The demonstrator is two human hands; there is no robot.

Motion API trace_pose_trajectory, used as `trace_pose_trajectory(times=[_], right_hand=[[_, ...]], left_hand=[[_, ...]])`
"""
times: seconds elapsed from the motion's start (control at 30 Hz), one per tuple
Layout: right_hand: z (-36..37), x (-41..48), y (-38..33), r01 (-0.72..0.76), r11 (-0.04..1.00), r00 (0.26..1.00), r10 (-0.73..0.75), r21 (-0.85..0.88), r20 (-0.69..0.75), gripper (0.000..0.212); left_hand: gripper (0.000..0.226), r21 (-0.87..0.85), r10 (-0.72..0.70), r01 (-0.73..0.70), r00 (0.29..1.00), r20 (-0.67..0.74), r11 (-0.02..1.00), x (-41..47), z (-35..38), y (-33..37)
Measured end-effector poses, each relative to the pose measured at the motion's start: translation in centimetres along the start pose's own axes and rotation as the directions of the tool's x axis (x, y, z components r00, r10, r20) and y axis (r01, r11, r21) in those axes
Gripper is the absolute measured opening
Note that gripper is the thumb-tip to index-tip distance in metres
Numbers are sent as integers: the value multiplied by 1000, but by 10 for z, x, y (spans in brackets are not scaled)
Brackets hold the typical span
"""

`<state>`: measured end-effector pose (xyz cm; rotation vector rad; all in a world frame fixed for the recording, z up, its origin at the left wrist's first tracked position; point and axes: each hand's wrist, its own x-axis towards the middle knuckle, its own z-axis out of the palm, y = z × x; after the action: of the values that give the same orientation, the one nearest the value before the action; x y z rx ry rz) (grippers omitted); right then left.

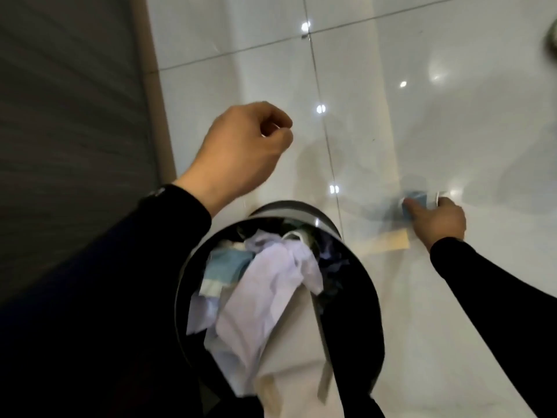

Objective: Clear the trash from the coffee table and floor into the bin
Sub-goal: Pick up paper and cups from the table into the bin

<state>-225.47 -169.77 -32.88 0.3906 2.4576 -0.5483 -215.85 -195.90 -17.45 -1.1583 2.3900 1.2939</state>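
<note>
At the right of the frame, just below mid-height, the right hand (437, 220) reaches down to the floor (452, 101), its grip closed around a blurred blue and white item (414, 203) that looks like a small cup or wrapper; motion blur keeps me from telling exactly what it is. A pale tan strip of paper or card (388, 241) lies flat on the tiles just below and to the left of that hand, touching or nearly touching the wrist. At upper centre the left hand (244, 152) hangs in the air above the floor with its fingers curled into a loose fist; whether it holds anything inside the curl I cannot tell. Both arms wear dark long sleeves (497, 291). Between the two arms, in the lower centre, stands the round dark bin (355, 267) with a shiny metal rim, seen from above and already heaped with crumpled white tissue or cloth (271, 291), a light blue piece that resembles a face mask (229, 263) on its left side, and other dark scraps near the far rim. The floor is glossy white tile with thin grout lines and bright spot reflections. A dark grey ribbed surface (66, 131) with a beige edge fills the left side of the frame.
</note>
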Motion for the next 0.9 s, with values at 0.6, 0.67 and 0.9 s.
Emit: trace_pose_trajectory(times=[0.6,0.67,0.9], right_hand=[[-98,-283,-46,212,977,940,-196,-28,278,82],[-86,-281,-43,156,976,951,-107,-151,291,102],[-53,-264,-10,-385,918,781,268,97,564,36]], left_hand=[[24,-1,-188,188,982,-15,982,-137,-86,32],[23,-1,-187,187,982,-35,982,-143,-93,24],[20,-19,-227,226,973,-47,974,-156,-102,-14]])
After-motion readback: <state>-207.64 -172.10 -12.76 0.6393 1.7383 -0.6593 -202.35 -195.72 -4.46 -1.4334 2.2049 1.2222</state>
